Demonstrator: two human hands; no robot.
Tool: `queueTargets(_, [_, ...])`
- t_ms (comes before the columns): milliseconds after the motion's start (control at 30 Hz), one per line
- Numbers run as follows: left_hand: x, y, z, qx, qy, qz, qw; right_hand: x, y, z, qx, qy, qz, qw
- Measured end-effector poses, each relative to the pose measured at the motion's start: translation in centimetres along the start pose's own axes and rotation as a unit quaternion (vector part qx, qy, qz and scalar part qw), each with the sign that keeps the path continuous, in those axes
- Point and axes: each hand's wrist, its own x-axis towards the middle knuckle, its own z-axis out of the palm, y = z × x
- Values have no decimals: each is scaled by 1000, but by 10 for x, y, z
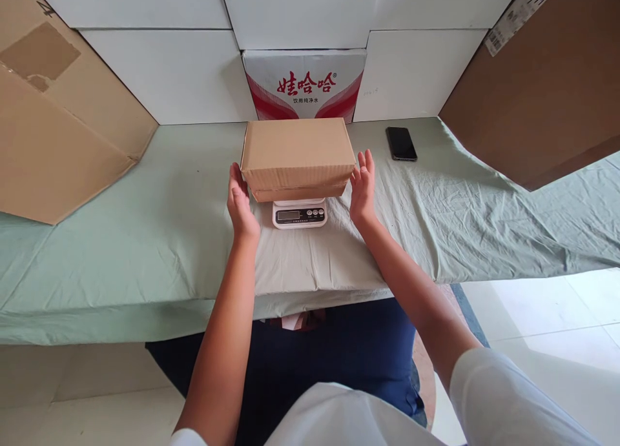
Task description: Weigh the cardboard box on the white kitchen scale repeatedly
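A closed brown cardboard box (298, 144) rests on a small white digital kitchen scale (300, 225) on the cloth-covered table. The scale's display and several buttons show in front of the box; its platform is mostly hidden underneath. My left hand (241, 204) is upright along the box's left side, fingers stretched out and close against it. On the other side, my right hand (363, 186) has its fingers extended and apart, near the box's right front corner. Whether either palm presses on the cardboard cannot be made out.
A black phone (401, 144) lies to the right on the green cloth (194, 252). Behind stands a white and red carton (304, 65) among white panels (165, 71). Large cardboard sheets rise at the left (68, 123) and right (542, 91).
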Motion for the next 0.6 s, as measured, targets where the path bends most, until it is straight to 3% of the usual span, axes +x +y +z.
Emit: queueTargets(600, [2,-4,2,-15,20,6,1000,6,-2,-4,24,31,49,998])
